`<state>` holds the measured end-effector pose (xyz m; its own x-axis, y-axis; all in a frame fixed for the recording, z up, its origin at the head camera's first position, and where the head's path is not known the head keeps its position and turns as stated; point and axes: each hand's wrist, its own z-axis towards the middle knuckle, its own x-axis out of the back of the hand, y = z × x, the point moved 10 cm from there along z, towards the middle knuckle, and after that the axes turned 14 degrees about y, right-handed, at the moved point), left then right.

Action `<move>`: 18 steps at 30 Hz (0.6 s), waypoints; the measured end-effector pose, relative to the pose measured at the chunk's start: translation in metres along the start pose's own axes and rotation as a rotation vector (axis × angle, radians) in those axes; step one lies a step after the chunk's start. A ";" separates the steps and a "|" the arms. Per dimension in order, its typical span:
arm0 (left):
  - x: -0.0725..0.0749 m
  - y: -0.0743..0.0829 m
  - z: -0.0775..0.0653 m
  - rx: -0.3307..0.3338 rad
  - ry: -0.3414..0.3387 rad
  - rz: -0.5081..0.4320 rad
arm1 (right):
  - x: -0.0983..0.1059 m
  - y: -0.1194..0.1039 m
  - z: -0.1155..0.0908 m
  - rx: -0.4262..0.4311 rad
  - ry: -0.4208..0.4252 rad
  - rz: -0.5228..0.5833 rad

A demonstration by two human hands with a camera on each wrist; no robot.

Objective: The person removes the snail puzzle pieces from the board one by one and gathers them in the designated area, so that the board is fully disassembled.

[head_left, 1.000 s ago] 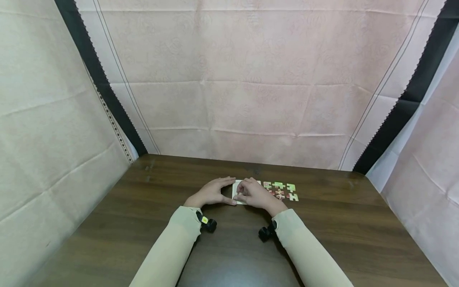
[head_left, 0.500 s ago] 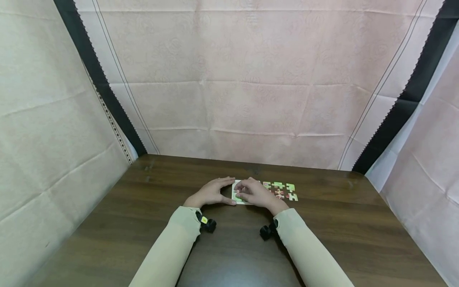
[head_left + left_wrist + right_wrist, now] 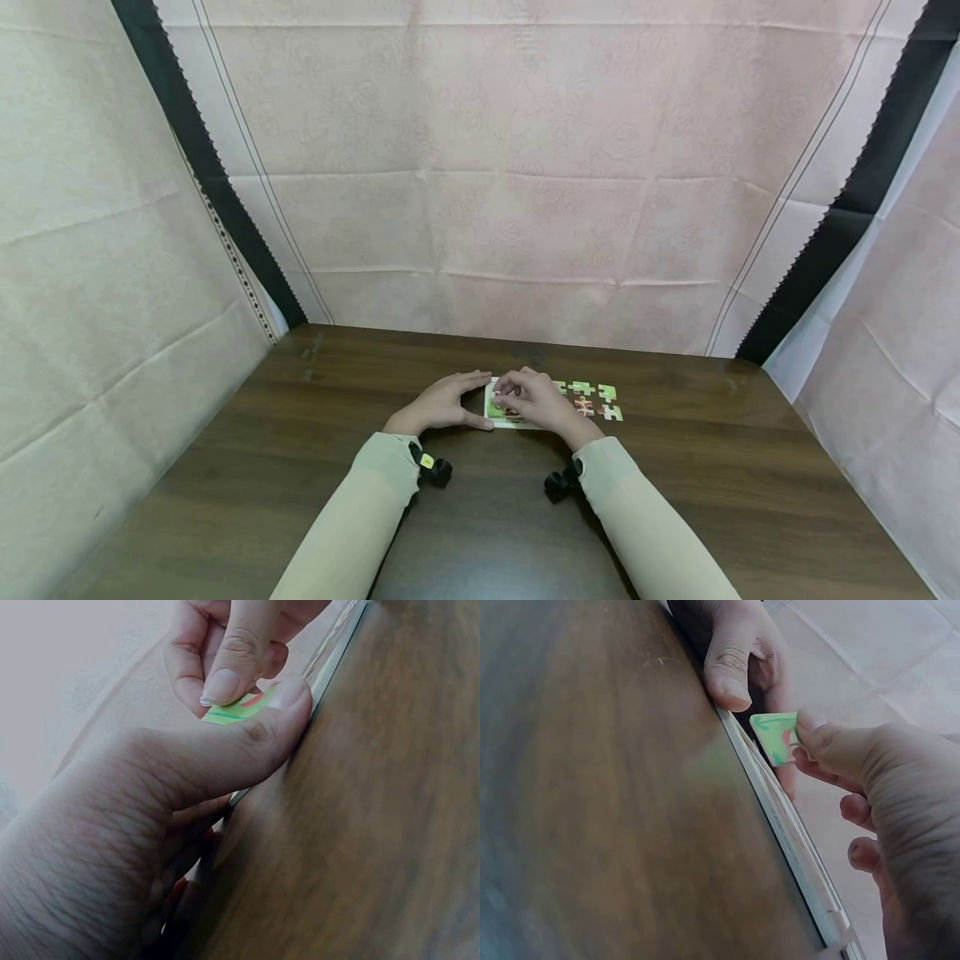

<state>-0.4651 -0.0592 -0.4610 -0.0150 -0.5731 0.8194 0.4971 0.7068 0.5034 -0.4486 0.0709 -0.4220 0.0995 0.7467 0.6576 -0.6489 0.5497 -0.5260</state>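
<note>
A thin white-edged puzzle board [image 3: 517,423] lies on the table in the head view, mostly covered by my hands. My left hand [image 3: 446,402] holds its left side, thumb at the near corner and fingers at the far corner. Over the board, my right hand [image 3: 536,402] pinches a puzzle piece [image 3: 772,735] between thumb and index finger. That piece is light green with darker green lines and a red patch. In the left wrist view the same puzzle piece [image 3: 231,712] shows just beyond my left thumb. Whether it touches the board I cannot tell.
Several loose puzzle pieces [image 3: 584,406], green and red, lie right of the board. The brown wooden table [image 3: 480,517] extends around it. Pale cloth hangings [image 3: 525,208] stand behind and at both sides, with black strips at the corners.
Green now shows at the board's left part, where white showed a second ago. My right hand has shifted slightly and its fingers have risen a little. My left hand stays put.
</note>
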 end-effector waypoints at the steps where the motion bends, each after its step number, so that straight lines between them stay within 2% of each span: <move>1: 0.000 0.000 0.000 0.000 -0.001 0.001 | 0.001 0.000 0.000 -0.003 0.009 0.000; 14: 0.002 0.002 0.000 -0.016 0.008 -0.001 | 0.012 0.013 -0.001 -0.058 0.052 0.054; 18: 0.001 0.001 -0.001 -0.011 0.005 0.002 | 0.020 0.019 -0.002 -0.061 0.078 0.035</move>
<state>-0.4636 -0.0596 -0.4595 -0.0094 -0.5741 0.8187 0.5063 0.7033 0.4990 -0.4573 0.0969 -0.4203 0.1375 0.7915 0.5955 -0.6065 0.5426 -0.5812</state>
